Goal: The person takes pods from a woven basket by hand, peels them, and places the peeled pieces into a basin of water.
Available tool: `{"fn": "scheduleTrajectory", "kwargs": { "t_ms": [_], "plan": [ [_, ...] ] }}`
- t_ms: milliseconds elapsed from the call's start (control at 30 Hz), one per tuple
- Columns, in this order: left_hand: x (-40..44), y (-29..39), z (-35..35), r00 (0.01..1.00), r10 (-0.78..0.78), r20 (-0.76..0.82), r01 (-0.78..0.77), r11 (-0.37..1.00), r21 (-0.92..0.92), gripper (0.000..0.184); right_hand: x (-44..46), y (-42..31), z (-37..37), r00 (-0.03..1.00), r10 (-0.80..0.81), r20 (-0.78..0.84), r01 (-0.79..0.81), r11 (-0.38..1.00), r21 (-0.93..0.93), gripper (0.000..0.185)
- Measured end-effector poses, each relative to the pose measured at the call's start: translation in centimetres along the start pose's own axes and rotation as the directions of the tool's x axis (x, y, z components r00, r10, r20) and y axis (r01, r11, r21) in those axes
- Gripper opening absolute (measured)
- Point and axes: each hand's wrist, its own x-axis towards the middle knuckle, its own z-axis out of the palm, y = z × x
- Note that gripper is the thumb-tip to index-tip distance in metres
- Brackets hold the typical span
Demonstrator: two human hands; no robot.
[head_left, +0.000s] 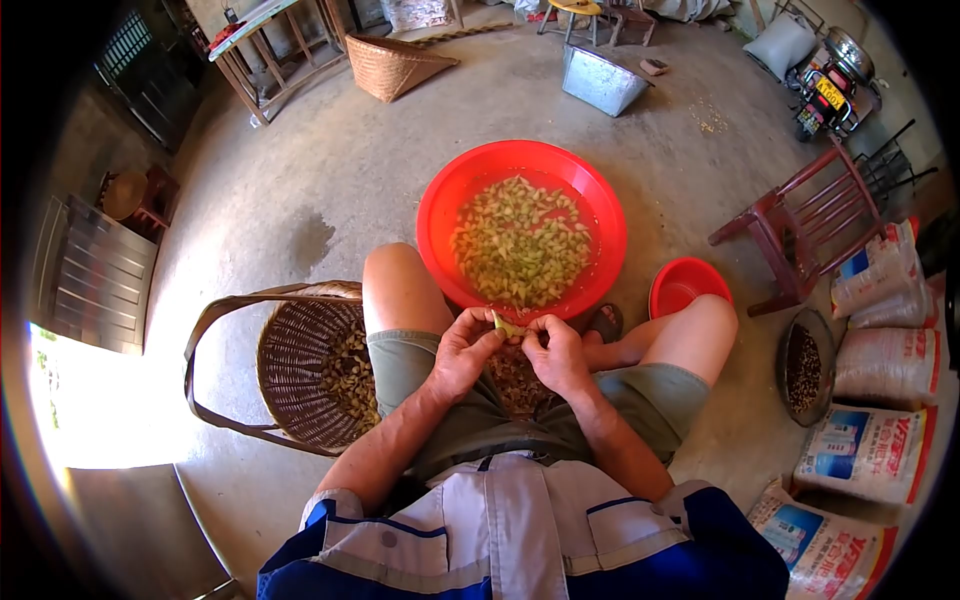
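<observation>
Between my knees, my left hand (466,352) and my right hand (558,355) meet, fingertips pinching a small pale yellow-green plant piece (510,328) from both sides. Its exact kind is too small to make out. Just beyond them stands a wide red basin (436,215) of water, with many similar pale pieces (520,240) in it. Beside my left leg, a dark wicker basket (290,365) with a tall handle holds brownish, unpeeled-looking pieces (350,380). Brown scraps (520,385) lie below my hands, partly hidden by them.
A smaller red bucket (685,283) stands by my right knee. Farther right are a wooden chair (800,220), a dark round pan (805,370) and several printed sacks (865,450). A metal tub (603,80), a woven scoop basket (392,68) and a motorcycle (832,90) are at the back.
</observation>
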Motion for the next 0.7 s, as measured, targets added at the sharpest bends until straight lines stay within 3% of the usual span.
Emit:
{"fn": "scheduleTrajectory", "kwargs": {
  "t_ms": [100,200,300,400,500,600,700],
  "plan": [
    [0.0,0.5,-0.2,0.999,-0.014,0.037,0.019,0.988,-0.152,0.02,0.1,1.4,0.0,0.993,-0.1,-0.059,0.089,0.983,-0.16,0.009],
    [0.0,1.0,-0.1,0.996,-0.06,0.064,0.073,0.97,-0.233,0.022,0.0,0.8,-1.0,0.997,-0.063,0.032,0.068,0.976,-0.205,0.007],
    [0.0,0.8,-0.3,0.993,-0.096,0.072,0.11,0.968,-0.227,0.022,0.1,-0.1,-1.0,0.993,0.018,0.115,-0.028,0.996,0.084,0.009],
    [0.2,-0.2,-0.9,0.992,-0.111,0.055,0.118,0.978,-0.17,0.02,0.3,-1.4,-1.8,0.973,0.095,0.21,-0.138,0.971,0.196,0.012],
    [0.2,-0.4,-0.6,0.99,-0.14,0.021,0.142,0.986,-0.087,0.02,0.4,-2.9,-2.3,0.979,0.085,0.184,-0.14,0.94,0.312,0.011],
    [0.2,-0.7,-0.6,0.992,-0.116,0.041,0.114,0.993,0.042,0.021,0.4,-3.8,-2.4,0.972,0.098,0.215,-0.163,0.938,0.306,0.01],
    [0.3,-1.2,-1.1,0.988,-0.135,0.074,0.124,0.982,0.141,0.024,0.5,-2.1,-1.1,0.984,-0.001,0.177,-0.069,0.917,0.392,0.016]
  ]
}}
